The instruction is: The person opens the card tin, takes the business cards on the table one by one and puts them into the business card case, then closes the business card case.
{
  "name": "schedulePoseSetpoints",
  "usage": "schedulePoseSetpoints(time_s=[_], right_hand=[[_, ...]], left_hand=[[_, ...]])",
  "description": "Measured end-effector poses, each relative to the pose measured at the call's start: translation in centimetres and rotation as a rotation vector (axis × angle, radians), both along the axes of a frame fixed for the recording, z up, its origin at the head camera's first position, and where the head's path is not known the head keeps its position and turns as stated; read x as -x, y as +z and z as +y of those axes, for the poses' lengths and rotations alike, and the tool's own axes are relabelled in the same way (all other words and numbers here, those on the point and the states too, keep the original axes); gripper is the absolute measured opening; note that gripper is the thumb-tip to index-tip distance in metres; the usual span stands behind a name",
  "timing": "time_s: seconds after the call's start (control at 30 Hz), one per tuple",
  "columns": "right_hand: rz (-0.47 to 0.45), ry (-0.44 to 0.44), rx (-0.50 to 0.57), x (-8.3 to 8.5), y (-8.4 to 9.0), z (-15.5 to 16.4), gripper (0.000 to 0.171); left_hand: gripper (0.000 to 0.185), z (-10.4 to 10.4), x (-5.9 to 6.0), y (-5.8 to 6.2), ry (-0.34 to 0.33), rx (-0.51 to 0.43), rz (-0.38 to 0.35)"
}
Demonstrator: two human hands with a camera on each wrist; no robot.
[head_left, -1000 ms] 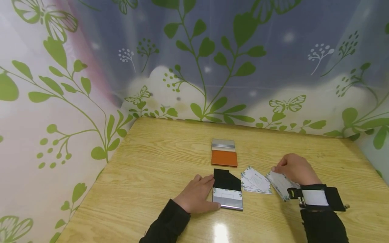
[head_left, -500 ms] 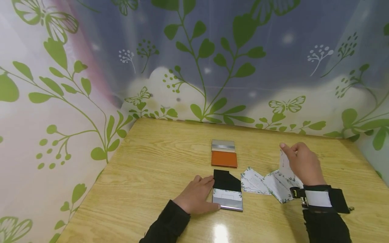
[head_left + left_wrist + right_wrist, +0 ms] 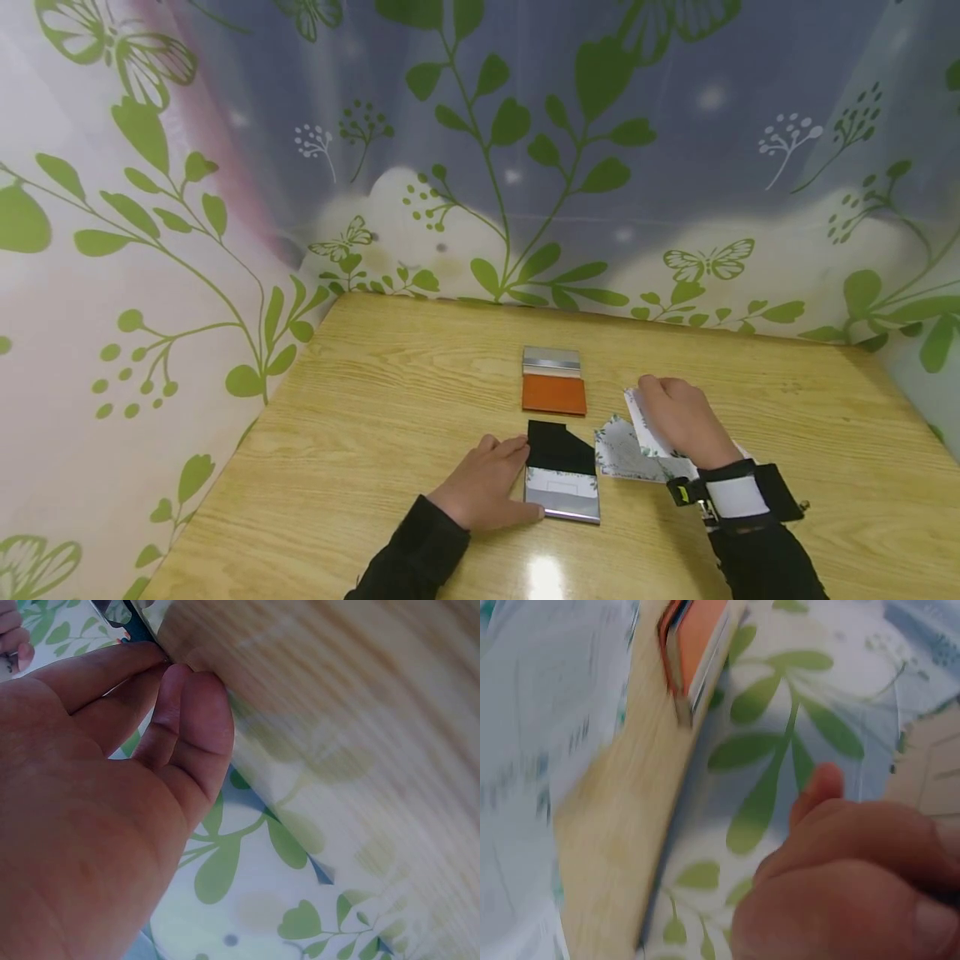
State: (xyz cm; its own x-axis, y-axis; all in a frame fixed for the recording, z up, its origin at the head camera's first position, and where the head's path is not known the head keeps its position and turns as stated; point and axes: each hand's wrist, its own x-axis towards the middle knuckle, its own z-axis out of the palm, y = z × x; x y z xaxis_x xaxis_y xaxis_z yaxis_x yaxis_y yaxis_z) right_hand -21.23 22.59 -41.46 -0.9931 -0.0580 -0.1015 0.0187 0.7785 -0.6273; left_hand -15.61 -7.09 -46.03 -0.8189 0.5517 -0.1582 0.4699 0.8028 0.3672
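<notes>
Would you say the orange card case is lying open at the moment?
No, the orange card case lies shut on the table, beyond the open black card case that the left hand steadies.

Card (image 3: 643, 421) print too small to read, right wrist view blurred, left hand (image 3: 90, 795) cut off

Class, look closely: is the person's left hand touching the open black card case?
Touching. The head view shows the left hand flat on the table, fingers against the left edge of the black card case.
</notes>
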Motion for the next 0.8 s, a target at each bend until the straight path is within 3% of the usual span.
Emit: schedulePoseSetpoints(time_s=[0.23, 0.43, 0.6, 0.8], right_hand=[[0.018, 0.073, 0.136, -0.3, -0.4, -1.9, 0.033], [-0.072, 0.218, 0.341, -0.5, -1.0, -2.4, 0.039], [-0.119, 0.359, 0.291, -0.6, -1.4, -2.7, 0.035], [-0.142, 0.493, 0.241, -0.8, -2.3, -4.0, 0.017]], left_hand=[[0.086, 0.0, 0.0, 0.0, 0.002, 0.001, 0.003], [0.086, 0.1, -0.1, -0.1, 0.001, 0.006, 0.006], [0.086, 0.1, 0.1, -0.2, 0.002, 0.011, 0.017], [0.087, 0.2, 0.3, -0.4, 0.011, 0.01, 0.024]])
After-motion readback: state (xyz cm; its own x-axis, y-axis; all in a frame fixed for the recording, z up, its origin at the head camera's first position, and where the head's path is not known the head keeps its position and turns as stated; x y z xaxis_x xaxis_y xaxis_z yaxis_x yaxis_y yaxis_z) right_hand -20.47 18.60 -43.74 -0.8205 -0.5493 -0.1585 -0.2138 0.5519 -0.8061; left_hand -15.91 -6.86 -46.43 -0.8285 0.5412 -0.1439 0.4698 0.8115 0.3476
